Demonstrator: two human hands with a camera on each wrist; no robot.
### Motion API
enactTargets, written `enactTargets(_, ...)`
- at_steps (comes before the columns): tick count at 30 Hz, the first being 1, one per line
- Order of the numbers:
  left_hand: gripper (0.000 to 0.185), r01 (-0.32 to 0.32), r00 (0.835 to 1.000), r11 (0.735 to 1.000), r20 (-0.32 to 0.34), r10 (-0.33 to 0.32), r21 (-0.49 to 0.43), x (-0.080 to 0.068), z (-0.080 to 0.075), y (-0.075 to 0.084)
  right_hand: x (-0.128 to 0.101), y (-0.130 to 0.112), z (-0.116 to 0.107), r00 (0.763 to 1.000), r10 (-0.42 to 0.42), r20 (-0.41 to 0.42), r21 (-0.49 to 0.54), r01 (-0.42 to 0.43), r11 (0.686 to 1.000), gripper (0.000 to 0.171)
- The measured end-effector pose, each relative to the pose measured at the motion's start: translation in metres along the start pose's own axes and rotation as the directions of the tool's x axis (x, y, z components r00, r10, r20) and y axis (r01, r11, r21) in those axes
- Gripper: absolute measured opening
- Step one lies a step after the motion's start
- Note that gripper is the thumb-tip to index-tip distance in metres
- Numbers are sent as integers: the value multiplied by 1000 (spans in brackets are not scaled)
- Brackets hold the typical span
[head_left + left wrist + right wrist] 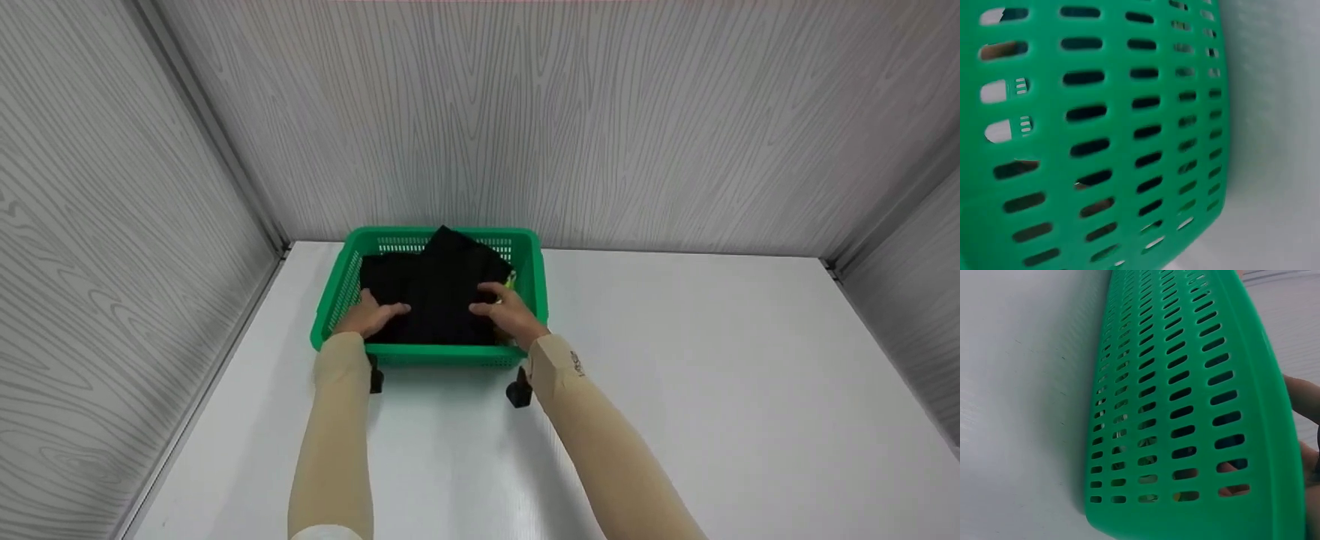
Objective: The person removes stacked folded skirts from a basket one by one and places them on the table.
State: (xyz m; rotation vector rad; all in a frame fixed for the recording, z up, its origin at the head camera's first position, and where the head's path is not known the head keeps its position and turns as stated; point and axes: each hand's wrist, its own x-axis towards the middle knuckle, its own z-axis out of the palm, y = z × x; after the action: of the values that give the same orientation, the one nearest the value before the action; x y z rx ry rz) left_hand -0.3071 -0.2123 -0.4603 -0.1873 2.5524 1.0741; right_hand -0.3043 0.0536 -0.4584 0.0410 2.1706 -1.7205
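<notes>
In the head view a black cloth point(442, 296), which looks folded, lies in a green perforated basket point(442, 354). One corner of it points up over the back rim. My left hand point(367, 313) reaches in over the front left and rests on the cloth's left side, thumb stretched to the right. At the cloth's right edge, my right hand point(512, 311) has thumb and forefinger apart, touching it. Some other fingers are hidden. The right wrist view shows fingers point(1304, 398) beyond the basket rim; the left wrist view is filled by the basket's wall point(1123, 107).
Something with yellow-green and white parts point(511, 280) shows beside the cloth, inside the basket. The basket stands on a white table point(675, 375), close to the grey wood-grain back panel point(480, 120). A side panel point(97, 225) rises at the left.
</notes>
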Motion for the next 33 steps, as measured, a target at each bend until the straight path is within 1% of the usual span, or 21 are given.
enactTargets(2,103,-17,1000,1000,12,17,-7,1,1,-2,0,2,1,1000,-1,2,23,1,1000,56)
enactTargets(4,99,-62,998,997,-2,62,-36,2,1,-4,0,2,2,1000,-7,12,51,6,999,59)
enactTargets(6,97,-113,994,989,-21,112,-91,2,0,-6,1,4,3,1000,-19,20,80,17,997,61)
enactTargets(8,96,-144,989,978,-38,140,-152,1,-2,-7,2,5,4,999,-27,27,111,24,993,64)
enactTargets(10,96,-139,990,971,-44,133,-193,1,-3,-10,1,6,5,999,-29,39,108,25,994,66)
enactTargets(14,98,-94,995,969,-63,82,-228,1,-5,-15,0,5,8,997,-29,65,34,27,999,70)
enactTargets(17,93,-106,992,963,-90,87,-246,0,-4,-15,0,4,9,997,-38,70,-11,38,999,66)
enactTargets(19,87,-139,987,960,-108,116,-242,-2,-1,-12,0,3,8,997,-56,53,-22,57,998,60)
enactTargets(22,79,-195,976,959,-133,171,-204,-5,5,-4,2,4,7,995,-95,17,-29,95,995,51)
enactTargets(24,75,-219,969,962,-149,196,-163,-5,8,-1,3,5,7,994,-106,1,-31,106,994,53)
enactTargets(27,69,-220,964,973,-171,205,-74,-4,10,1,4,6,7,996,-92,3,-15,92,996,62)
enactTargets(28,68,-219,963,974,-171,207,-57,-3,10,0,4,6,8,996,-88,10,-10,88,996,65)
enactTargets(30,66,-219,965,974,-162,208,-53,-3,9,-1,4,5,8,996,-83,30,5,83,997,71)
enactTargets(33,68,-200,976,973,-107,188,-118,-1,6,-3,5,4,9,995,-85,54,19,84,996,75)
